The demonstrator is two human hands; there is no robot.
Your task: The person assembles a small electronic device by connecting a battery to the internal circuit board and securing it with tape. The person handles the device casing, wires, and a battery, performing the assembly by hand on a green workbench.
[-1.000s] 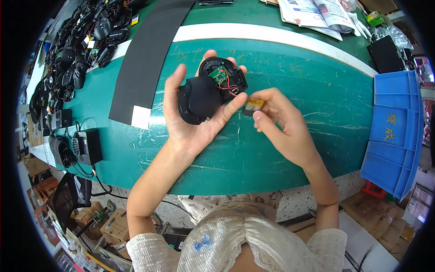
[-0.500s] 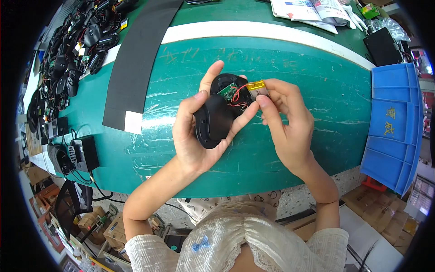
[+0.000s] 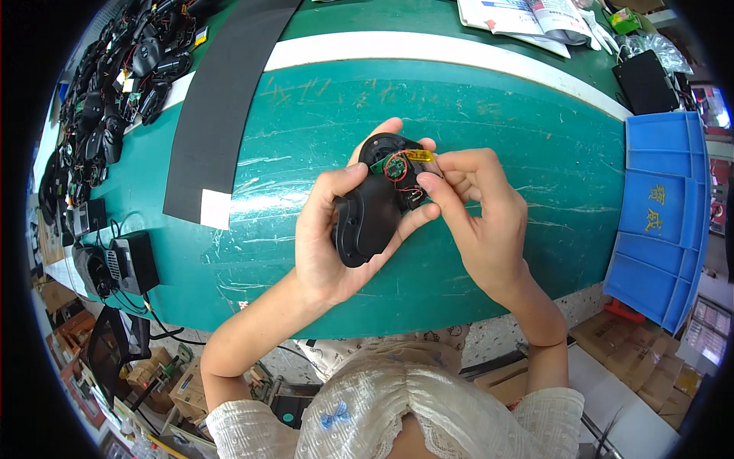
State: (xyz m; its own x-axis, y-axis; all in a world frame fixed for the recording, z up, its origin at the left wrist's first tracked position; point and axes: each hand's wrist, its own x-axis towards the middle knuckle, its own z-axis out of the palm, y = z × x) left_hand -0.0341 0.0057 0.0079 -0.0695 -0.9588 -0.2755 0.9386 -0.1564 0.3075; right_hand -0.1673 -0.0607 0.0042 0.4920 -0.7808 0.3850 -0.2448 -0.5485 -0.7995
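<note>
My left hand [image 3: 319, 241] is wrapped around an opened black plastic housing [image 3: 371, 222], held above the table. Its rounded cover half lies against my palm. The other half, farther off, is turned open and shows a green circuit board [image 3: 378, 165] and thin red wires [image 3: 406, 189]. A small flat battery with yellow tape [image 3: 420, 155] sits at the right edge of that open half. Thumb and fingers of my right hand [image 3: 489, 218] are closed on the battery's near end, which they partly hide. My left fingertips show behind and beside the housing.
A long black mat [image 3: 222, 99] crosses the green table [image 3: 298, 145] on the left. Beyond it is a heap of black housings with wires [image 3: 149, 57]. A black speaker-like box [image 3: 136, 262] stands at the left edge. At right is a blue plastic crate [image 3: 650, 229]; papers [image 3: 520, 23] lie at the back.
My right hand has brought the battery left and slightly down, from beside the open housing half to over its edge. The housing has shifted slightly right and nearer to me.
</note>
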